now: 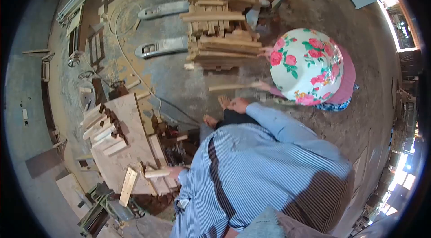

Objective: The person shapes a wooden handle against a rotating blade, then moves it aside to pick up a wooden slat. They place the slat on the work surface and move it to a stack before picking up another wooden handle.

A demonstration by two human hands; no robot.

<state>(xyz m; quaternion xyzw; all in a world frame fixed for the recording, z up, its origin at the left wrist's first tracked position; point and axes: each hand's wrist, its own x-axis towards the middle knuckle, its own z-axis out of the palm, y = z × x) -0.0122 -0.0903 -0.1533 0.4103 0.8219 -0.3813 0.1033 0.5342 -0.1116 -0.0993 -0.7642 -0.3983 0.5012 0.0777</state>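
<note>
My left hand (175, 172) is closed around the near end of a short pale wooden piece (157, 173) at the edge of a wooden board table (134, 157). Close by, another pale wooden strip (128, 186) slants over the table's corner. Several wooden pieces with dark ends (105, 130) lie in a row farther along the tabletop. My right hand (240, 104) hangs in front of my body, above my feet, its fingers loosely bent and nothing visible in them. A striped blue shirt covers my arms and trunk.
A co-worker under a white, flower-patterned bowl-shaped head covering (307, 65) holds a wooden strip (231, 87) on my right. Ahead, stacked wooden strips (220, 27) rest by two metal forks (164, 47). A hose (134, 72) crosses the floor; scraps lie beside the table.
</note>
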